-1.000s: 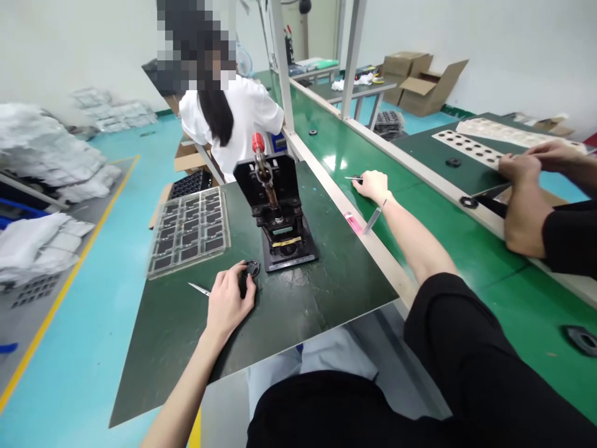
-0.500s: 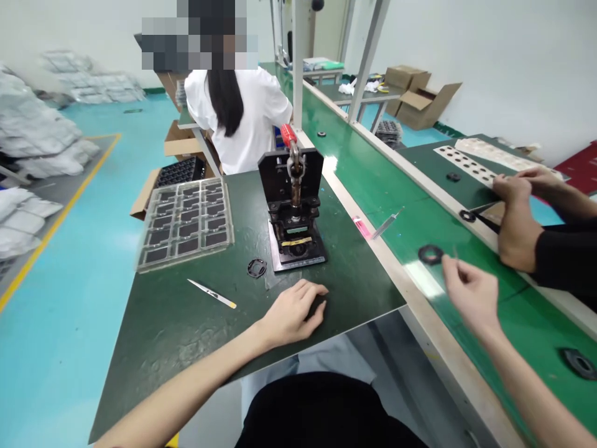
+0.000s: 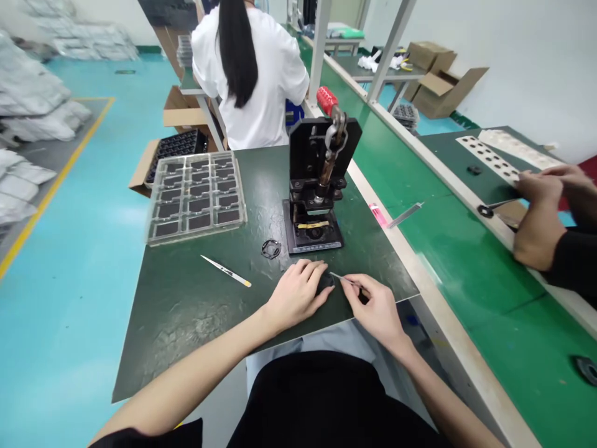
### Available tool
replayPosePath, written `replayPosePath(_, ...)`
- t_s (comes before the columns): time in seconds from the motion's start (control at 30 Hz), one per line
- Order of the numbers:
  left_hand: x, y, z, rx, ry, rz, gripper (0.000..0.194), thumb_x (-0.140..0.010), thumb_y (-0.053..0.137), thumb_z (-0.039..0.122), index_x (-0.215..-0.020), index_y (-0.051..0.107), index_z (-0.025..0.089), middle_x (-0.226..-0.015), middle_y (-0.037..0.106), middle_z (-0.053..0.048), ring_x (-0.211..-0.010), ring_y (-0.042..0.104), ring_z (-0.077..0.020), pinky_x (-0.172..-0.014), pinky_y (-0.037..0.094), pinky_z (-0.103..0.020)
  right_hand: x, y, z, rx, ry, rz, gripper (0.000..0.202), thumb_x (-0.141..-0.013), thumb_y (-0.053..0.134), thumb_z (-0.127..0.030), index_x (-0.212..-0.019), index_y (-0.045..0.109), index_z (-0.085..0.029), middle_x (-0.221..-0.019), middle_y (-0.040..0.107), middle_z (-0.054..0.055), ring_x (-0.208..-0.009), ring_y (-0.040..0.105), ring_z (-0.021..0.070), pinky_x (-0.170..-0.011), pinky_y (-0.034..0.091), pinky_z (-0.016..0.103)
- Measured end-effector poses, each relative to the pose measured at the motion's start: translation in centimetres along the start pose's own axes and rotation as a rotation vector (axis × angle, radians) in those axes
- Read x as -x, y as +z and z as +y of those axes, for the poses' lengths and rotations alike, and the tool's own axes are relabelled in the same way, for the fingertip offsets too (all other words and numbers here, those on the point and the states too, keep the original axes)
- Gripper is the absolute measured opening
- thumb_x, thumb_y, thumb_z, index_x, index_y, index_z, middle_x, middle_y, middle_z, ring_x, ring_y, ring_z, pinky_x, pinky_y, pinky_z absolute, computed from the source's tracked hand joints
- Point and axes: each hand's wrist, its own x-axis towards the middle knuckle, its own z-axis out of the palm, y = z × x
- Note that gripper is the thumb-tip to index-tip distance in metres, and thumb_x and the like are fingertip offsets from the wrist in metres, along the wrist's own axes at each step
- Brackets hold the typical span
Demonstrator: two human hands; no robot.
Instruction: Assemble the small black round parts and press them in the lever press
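Note:
My left hand [image 3: 301, 289] rests on the dark green table with its fingers curled around a black round part [image 3: 325, 282], partly hidden by the fingers. Just to its right, my right hand [image 3: 373, 305] pinches a thin metal pointed tool [image 3: 344, 278], whose tip reaches toward the black part. Whether they touch I cannot tell. Behind both hands stands a black toggle press [image 3: 321, 180] with a red handle. A thin black ring-shaped frame [image 3: 271, 249] lies beside its base. White tweezers [image 3: 226, 270] with a yellowish end lie farther left.
A clear plastic tray [image 3: 196, 199] with dark rectangular pieces sits at the back left. Along the right runs a green conveyor [image 3: 448, 230] with a black part [image 3: 585, 370] on it. A co-worker's hands [image 3: 543, 193] are beyond it; another person in white [image 3: 265, 74] is ahead.
My right hand has come left from over the conveyor to beside my left hand. The black ring near it on the conveyor is gone from that spot. The view has shifted.

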Motion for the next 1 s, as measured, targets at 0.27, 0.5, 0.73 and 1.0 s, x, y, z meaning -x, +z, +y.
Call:
replayPosePath(0.27, 0.0, 0.1, 0.1, 0.17, 0.06, -0.008, 0.025, -0.102, 0.053, 0.026, -0.123, 0.056, 0.012, -0.12, 0.07, -0.014, -0.113, 0.063, -0.0253, -0.099, 0.06, -0.041, -5.5, -2.0, -0.7, -0.153, -0.221, 0.281, 0.027, -0.103, 0.056, -0.037, -0.102, 0.079, -0.022, -0.09, 0.064, 0.006, -0.085, 0.063, 0.0177, -0.08, 0.054, 0.033)
replayPosePath(0.5, 0.5, 0.5, 0.0, 0.146, 0.063, -0.028, 0.03, -0.1, 0.046, 0.013, -0.129, 0.053, 0.012, -0.127, 0.069, -0.015, -0.12, 0.063, -0.0246, -0.103, 0.058, -0.041, -11.6, 2.3, -1.6, -0.287, -0.309, 0.145, 0.038, -0.103, 0.052, -0.047, -0.091, 0.075, -0.02, -0.085, 0.074, 0.006, -0.066, 0.066, 0.015, -0.056, 0.054, 0.028)
replayPosePath(0.73, 0.7, 0.4, 0.3, 0.066, -0.022, 0.02, 0.037, -0.1, 0.058, 0.037, -0.127, 0.057, 0.012, -0.121, 0.072, -0.014, -0.116, 0.066, -0.0286, -0.096, 0.059, -0.043, -12.7, 3.6, -1.4, -0.176, -0.42, 0.114, 0.031, -0.103, 0.052, -0.034, -0.086, 0.073, -0.02, -0.092, 0.079, 0.008, -0.08, 0.074, 0.0185, -0.065, 0.058, 0.029)
replayPosePath(1.0, 0.7, 0.2, -0.2, 0.204, -0.097, -0.03, 0.036, -0.097, 0.063, 0.034, -0.126, 0.054, 0.015, -0.114, 0.072, -0.013, -0.115, 0.066, -0.027, -0.095, 0.058, -0.041, -12.8, 3.8, -1.1, -0.092, -0.48, 0.178, 0.025, -0.102, 0.054, -0.029, -0.089, 0.074, -0.02, -0.089, 0.077, 0.007, -0.08, 0.073, 0.0198, -0.076, 0.059, 0.034)
